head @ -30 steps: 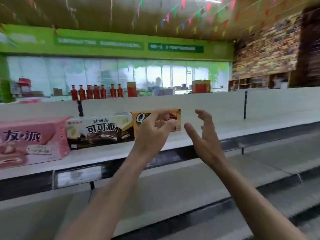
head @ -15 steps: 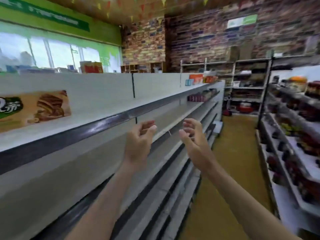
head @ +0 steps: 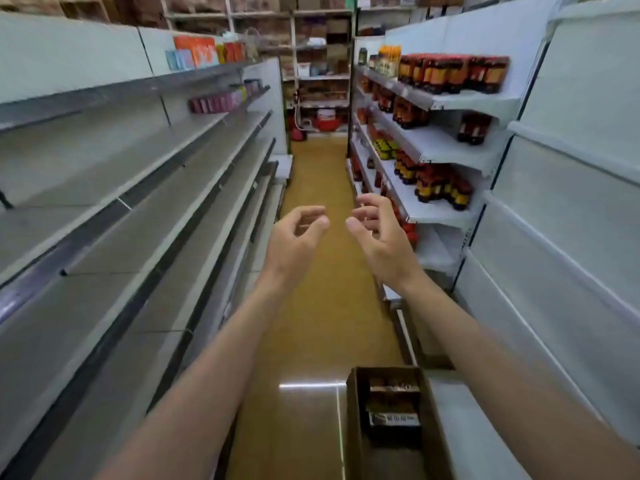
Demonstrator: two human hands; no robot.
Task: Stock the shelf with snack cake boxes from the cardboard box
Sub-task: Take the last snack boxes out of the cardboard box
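Above aisle, both hands (head: 346, 237) loosely curled.

My left hand (head: 294, 237) and right hand (head: 379, 233) hang side by side over the aisle floor (head: 311, 306), holding nothing. Shelves (head: 138, 202) run along my left, bottles (head: 440, 188) stand on shelves to my right. The carton (head: 391, 427) sits on the floor below my right arm, boxes (head: 393, 410) in it.

Head view, facing down aisle floor (head: 311, 327), tilted downward

The left hand (head: 294, 237) and right hand (head: 377, 233) hang apart over the aisle floor (head: 311, 323), fingers loosely curled, holding nothing. Below the right forearm stands the open cardboard box (head: 356, 427) with snack cake boxes (head: 393, 417) inside; shelves (head: 121, 209) flank the left hand.
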